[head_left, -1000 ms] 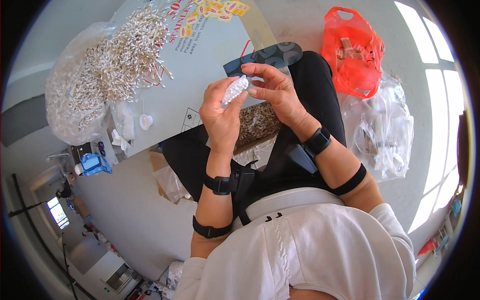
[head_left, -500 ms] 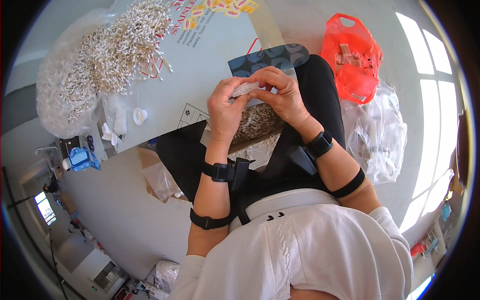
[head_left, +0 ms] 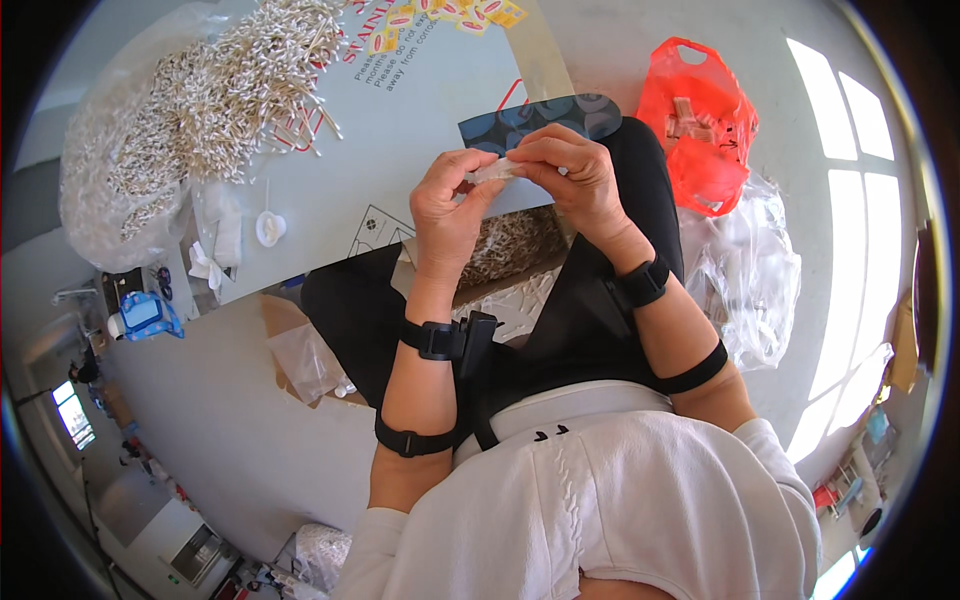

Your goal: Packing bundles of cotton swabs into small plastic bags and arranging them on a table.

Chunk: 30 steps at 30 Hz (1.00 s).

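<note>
My left hand (head_left: 448,205) and my right hand (head_left: 572,182) meet over the near edge of the table. Between their fingertips is a small, crinkled, whitish translucent plastic packet (head_left: 489,174); the fingers partly cover it, and its contents cannot be made out. Both hands are closed in a pinch on it. Below them, at my lap, a box holds many cotton swabs (head_left: 513,246). A large heap of cotton swabs (head_left: 250,85) spills from a transparent plastic bag (head_left: 85,200) at the left of the table.
The pale tabletop (head_left: 330,190) carries yellow labels (head_left: 440,14), a blue patterned sheet (head_left: 540,120) and a small white dish (head_left: 270,229). A red plastic bag (head_left: 708,125) and transparent plastic bags (head_left: 752,275) lie at right. A cardboard box (head_left: 285,340) stands on the floor, left.
The fingertips have shifted on the packet, with less of it showing now. My right thumb and fingers sit closer to its upper end. The view has moved slightly.
</note>
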Tool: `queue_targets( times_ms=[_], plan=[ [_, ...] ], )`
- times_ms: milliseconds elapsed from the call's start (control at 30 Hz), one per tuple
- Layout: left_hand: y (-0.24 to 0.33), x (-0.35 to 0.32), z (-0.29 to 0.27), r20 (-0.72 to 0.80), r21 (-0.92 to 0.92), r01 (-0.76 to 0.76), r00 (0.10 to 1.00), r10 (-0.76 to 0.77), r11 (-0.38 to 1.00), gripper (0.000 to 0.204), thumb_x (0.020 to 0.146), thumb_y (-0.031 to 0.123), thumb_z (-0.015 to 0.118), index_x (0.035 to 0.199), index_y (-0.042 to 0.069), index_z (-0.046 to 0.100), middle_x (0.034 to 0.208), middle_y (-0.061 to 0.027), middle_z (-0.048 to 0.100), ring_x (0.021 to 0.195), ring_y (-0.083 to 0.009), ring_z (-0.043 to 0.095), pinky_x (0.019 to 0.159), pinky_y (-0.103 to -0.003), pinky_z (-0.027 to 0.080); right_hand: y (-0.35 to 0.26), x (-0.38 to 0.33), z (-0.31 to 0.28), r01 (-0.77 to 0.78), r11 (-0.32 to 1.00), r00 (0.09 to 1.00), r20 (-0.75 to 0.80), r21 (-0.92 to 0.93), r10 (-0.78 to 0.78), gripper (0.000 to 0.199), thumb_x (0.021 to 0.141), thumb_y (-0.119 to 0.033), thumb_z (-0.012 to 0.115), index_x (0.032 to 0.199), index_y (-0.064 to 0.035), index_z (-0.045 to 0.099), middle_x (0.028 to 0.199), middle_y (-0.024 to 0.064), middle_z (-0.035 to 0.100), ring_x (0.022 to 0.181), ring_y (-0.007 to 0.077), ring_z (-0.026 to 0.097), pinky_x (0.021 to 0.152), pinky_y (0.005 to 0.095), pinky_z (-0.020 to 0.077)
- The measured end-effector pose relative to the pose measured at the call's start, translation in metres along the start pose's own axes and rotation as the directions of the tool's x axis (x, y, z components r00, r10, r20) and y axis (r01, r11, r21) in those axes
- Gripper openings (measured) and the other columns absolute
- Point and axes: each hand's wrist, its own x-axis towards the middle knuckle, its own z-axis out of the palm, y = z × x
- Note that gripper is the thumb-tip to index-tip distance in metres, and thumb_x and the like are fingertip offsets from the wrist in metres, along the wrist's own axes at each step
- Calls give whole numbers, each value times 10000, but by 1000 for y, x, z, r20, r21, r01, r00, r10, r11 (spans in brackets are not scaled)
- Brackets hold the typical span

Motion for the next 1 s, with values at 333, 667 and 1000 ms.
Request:
queue_targets(
  times_ms=[333, 667, 1000],
  plan=[
    [-9, -2, -4, -55, -218, -5, 998, -7, 976, 109, 754, -45, 691, 845, 1, 655, 913, -56, 614, 791, -102, 569, 677, -224, 479, -5, 0, -2, -30, 999, 995, 92, -38, 34, 163, 757, 8, 688, 917, -23, 681, 891, 50, 599, 759, 89, 569, 660, 214, 455],
    [-6, 6, 2, -128, 33, -176, 975, 179, 984, 76, 788, -21, 663, 765, 0, 593, 844, -37, 617, 654, -63, 521, 591, -190, 431, -4, 8, 9, 88, 990, 996, -6, -113, -89, 55, 770, -29, 660, 792, -9, 614, 744, 69, 561, 660, 192, 564, 587, 290, 442],
    [-6, 20, -14, 93, -222, 333, 943, -320, 916, 80, 756, 13, 683, 746, 18, 604, 747, -10, 598, 589, -79, 502, 527, -210, 416, 1, 11, 6, -154, 988, 987, 51, 31, 152, 75, 778, -41, 658, 816, -2, 607, 719, 36, 544, 620, 115, 495, 571, 253, 415]
  ],
)
